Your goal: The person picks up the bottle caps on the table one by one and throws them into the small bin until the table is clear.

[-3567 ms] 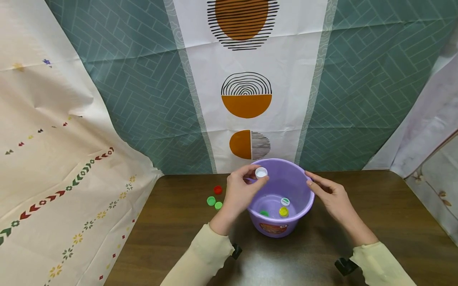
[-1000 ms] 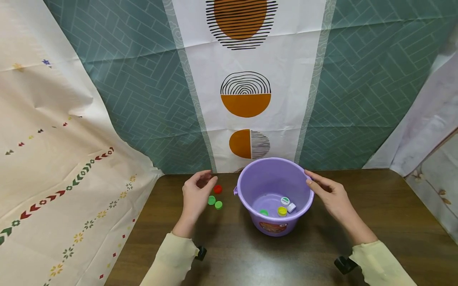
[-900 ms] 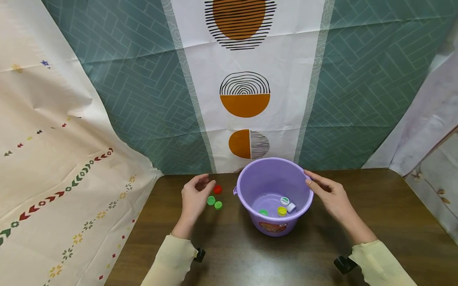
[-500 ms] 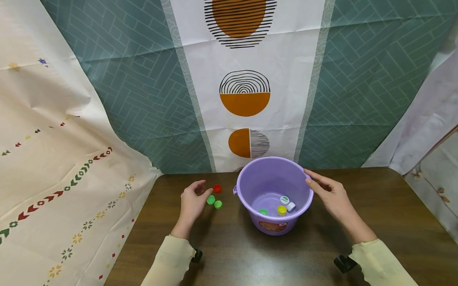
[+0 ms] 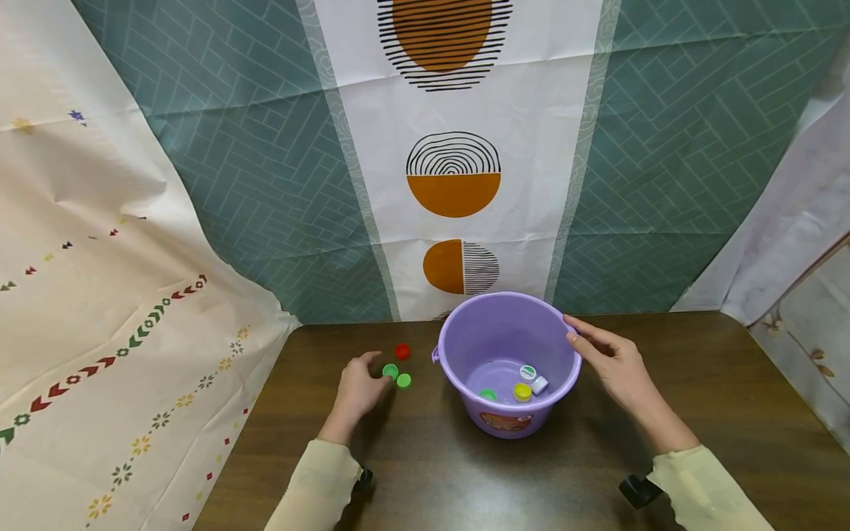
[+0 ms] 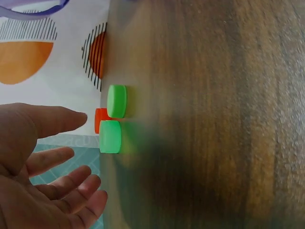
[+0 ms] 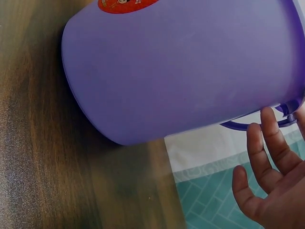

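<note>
My left hand (image 5: pixel 358 387) hovers just left of the loose bottle caps, thumb and fingers spread and nothing in them. Closest to it is a green cap (image 5: pixel 390 372); the left wrist view shows a gap between the fingertips and this green cap (image 6: pixel 110 137). A second green cap (image 5: pixel 403 381) and a red cap (image 5: pixel 402 352) lie beside it. My right hand (image 5: pixel 614 361) holds the right rim of a purple bucket (image 5: pixel 508 324) between thumb and forefinger. In the right wrist view the other fingers extend beside the bucket wall (image 7: pixel 181 71); the thumb is out of sight.
Inside the bucket lie a yellow cap (image 5: pixel 522 391), a green cap (image 5: pixel 488 395), a white cap with green print (image 5: pixel 527 373) and a white cap (image 5: pixel 539 384) on its side. The brown wooden table (image 5: pixel 432 479) meets a patterned curtain (image 5: pixel 265 221) behind.
The white cap held earlier by my left hand now lies in the bucket. That hand has moved left and then down towards the green caps. My right hand stays at the rim.
</note>
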The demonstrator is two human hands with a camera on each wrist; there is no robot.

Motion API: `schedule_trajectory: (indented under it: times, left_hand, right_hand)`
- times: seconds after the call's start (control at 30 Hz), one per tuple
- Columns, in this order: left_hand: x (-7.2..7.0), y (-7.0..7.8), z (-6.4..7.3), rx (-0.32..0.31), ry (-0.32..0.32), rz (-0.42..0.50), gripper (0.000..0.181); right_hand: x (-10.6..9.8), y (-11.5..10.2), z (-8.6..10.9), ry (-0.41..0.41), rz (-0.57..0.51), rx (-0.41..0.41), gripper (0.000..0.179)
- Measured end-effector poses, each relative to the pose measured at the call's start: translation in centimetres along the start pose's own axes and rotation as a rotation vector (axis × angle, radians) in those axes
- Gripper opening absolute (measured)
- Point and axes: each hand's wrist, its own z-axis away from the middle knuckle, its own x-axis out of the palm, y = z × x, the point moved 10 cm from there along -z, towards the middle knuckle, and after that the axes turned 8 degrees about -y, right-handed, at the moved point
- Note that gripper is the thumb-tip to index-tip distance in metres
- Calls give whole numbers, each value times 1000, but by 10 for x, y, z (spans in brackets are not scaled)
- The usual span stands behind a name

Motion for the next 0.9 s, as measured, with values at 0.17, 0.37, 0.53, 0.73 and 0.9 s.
schedule_trajectory:
  times: [0.17,0.37,0.53,0.73,0.9]
  left_hand:
    - [8,-3,-2,-2,-46,-39,57]
    - [17,-6,-4,-13,-100,-53,60]
    - [21,-7,-8,-20,-106,-90,52]
    - [21,-6,-9,-21,-96,-111,44]
    - [21,-6,-11,-30,-95,-131,41]
  right_hand:
    - [0,4,-1,4,-5,18,43]
    - [-1,7,-2,11,-6,39,43]
    - [-1,7,-1,8,6,39,43]
    - [0,2,-1,-2,6,14,43]
    - [-1,-19,6,0,-1,11,44]
